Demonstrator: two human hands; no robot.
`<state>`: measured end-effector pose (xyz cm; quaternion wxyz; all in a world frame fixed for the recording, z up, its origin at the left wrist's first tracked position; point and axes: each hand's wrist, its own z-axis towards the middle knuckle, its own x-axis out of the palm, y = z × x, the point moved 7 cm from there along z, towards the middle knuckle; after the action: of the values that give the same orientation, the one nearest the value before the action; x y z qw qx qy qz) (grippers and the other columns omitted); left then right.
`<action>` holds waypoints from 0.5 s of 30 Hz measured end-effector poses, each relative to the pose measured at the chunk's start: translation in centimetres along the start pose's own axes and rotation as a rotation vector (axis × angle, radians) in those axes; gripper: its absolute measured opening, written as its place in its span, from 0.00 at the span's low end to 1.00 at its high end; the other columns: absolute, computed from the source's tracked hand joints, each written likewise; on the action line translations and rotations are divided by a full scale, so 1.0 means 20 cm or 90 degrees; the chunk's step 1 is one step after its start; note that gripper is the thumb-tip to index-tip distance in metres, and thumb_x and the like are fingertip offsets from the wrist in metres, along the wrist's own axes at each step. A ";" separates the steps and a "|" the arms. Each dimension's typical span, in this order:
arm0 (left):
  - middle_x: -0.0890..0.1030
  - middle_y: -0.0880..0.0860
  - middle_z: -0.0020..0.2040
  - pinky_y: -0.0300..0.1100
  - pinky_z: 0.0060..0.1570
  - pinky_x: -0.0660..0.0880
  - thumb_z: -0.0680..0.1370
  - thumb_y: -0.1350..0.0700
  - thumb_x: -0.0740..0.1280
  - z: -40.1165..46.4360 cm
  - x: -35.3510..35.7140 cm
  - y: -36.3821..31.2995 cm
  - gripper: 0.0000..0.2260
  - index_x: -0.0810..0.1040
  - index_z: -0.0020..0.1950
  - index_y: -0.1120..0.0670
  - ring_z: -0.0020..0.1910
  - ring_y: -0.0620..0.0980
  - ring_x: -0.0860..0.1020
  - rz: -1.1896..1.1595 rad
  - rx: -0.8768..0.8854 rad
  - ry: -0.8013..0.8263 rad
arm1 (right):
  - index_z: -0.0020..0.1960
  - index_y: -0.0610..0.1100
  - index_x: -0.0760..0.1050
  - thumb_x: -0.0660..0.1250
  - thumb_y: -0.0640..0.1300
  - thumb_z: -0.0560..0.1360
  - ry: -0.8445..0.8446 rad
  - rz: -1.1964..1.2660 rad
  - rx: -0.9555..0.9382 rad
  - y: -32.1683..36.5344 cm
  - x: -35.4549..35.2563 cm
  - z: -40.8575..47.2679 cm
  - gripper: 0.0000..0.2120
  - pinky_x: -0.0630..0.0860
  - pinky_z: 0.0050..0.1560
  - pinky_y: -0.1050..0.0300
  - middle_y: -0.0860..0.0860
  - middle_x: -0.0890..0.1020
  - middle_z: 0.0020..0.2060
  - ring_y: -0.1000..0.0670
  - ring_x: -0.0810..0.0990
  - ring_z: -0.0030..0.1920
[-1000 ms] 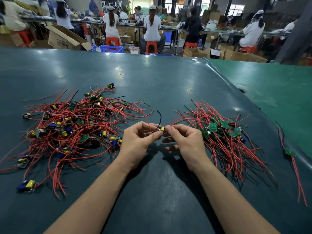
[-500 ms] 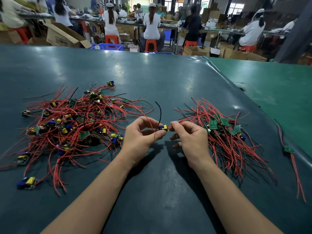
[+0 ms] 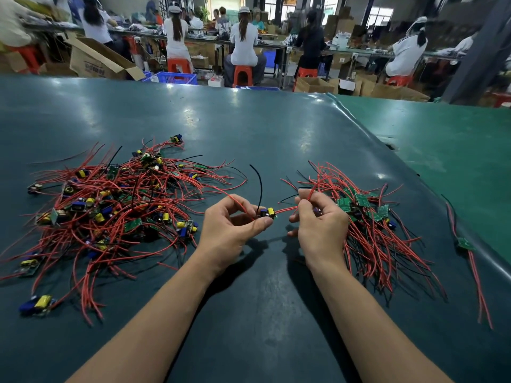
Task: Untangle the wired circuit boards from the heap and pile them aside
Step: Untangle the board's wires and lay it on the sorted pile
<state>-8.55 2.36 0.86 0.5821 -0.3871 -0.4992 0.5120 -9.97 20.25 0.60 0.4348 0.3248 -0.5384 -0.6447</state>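
Btwn piles | L hand [image 3: 232,230] pinches board [image 3: 268,212] | R hand [image 3: 320,225] grips wire [image 3: 287,209]

A single wide-angle head view looks forward and down from the person's own position, close above the dark green surface [image 3: 276,128]. Both forearms reach in from the bottom edge, and the workshop behind fills the top.

I see the heap [image 3: 110,211] sprawled on my left, red wires tangled round small boards. One board [image 3: 268,212], yellow-capped, is lifted between both. The pile [image 3: 367,217] lies right, boards apparently green-side up.
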 end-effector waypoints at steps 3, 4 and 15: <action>0.85 0.57 0.42 0.43 0.46 0.81 0.67 0.72 0.75 0.00 0.00 0.01 0.13 0.73 0.40 0.60 0.41 0.50 0.84 0.006 -0.001 0.014 | 0.48 0.49 0.79 0.63 0.35 0.77 0.001 0.005 0.005 0.00 0.00 0.01 0.11 0.75 0.23 0.60 0.50 0.83 0.41 0.57 0.80 0.30; 0.85 0.56 0.42 0.42 0.45 0.81 0.67 0.71 0.75 0.01 -0.01 0.01 0.13 0.73 0.40 0.60 0.41 0.50 0.84 0.010 -0.003 0.017 | 0.48 0.49 0.78 0.62 0.35 0.77 -0.001 0.023 0.015 -0.01 0.00 0.02 0.11 0.74 0.23 0.60 0.49 0.83 0.41 0.55 0.80 0.30; 0.85 0.54 0.42 0.42 0.44 0.81 0.67 0.68 0.77 0.02 -0.03 0.03 0.12 0.75 0.42 0.59 0.40 0.51 0.83 0.039 -0.028 0.012 | 0.52 0.42 0.74 0.60 0.34 0.80 0.038 0.061 0.033 -0.02 -0.02 0.05 0.07 0.74 0.22 0.60 0.45 0.82 0.42 0.54 0.79 0.28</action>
<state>-9.15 1.86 0.22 0.5623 -0.4196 -0.4926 0.5149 -10.73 21.06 0.37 0.4722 0.3290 -0.5568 -0.5989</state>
